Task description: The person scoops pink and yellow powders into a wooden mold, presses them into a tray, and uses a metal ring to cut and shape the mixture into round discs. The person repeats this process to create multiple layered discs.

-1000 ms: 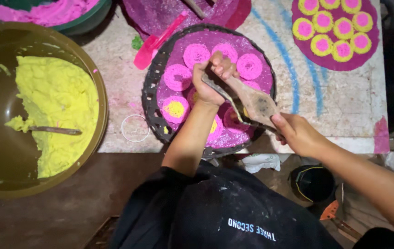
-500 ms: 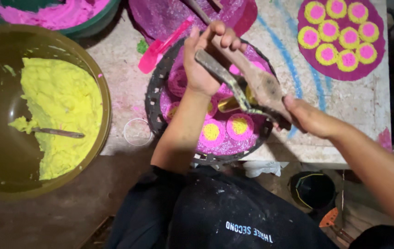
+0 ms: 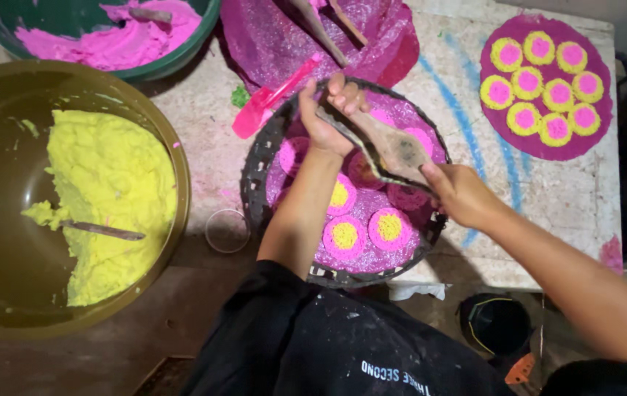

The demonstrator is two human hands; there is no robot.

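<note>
Overhead, 2 hands grip a long wooden press (image 3: 390,150) above a round dark tray (image 3: 258,183) of pink-and-yellow discs (image 3: 344,236).

Left hand (image 3: 328,117) is closed around the tool's far end, right hand (image 3: 460,192) around its near end; the fingers' undersides are hidden. The press and forearm cover several discs, so their count is unclear. A big bowl of yellow dough (image 3: 108,198) sits left, the pink-dough bowl (image 3: 108,37) cut off at top.

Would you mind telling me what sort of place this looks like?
Probably a small handmade snack workshop: a large bowl of yellow dough, a green basin of pink dough, and a round dark woven tray of pink-and-yellow discs.
</note>
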